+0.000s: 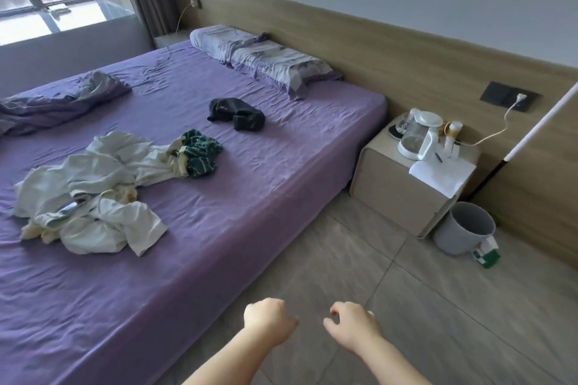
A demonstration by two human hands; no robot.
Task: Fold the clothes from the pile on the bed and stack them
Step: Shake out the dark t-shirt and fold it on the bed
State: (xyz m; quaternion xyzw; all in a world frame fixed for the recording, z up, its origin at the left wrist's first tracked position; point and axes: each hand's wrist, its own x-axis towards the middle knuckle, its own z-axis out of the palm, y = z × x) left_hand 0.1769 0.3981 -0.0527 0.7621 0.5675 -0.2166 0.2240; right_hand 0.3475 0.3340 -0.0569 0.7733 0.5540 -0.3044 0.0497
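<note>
Both hands (309,325) loosely curled, empty, over floor; nightstand (403,194) w/ kettle (417,137), bin (467,228) beside bed (237,216).

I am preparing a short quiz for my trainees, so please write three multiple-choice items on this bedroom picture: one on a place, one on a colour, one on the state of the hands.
1. Where does the dark garment lie?
A. on the floor
B. on the bed, between the pillows and the pale pile
C. in the bin

2. What colour is the bed sheet?
A. purple
B. white
C. green

3. What do the left hand and right hand hold?
A. a shirt
B. a kettle
C. nothing

Key: 1 B, it lies on the sheet below the pillows; 2 A, the sheet is plainly purple; 3 C, both hang loosely curled over the floor.
</note>
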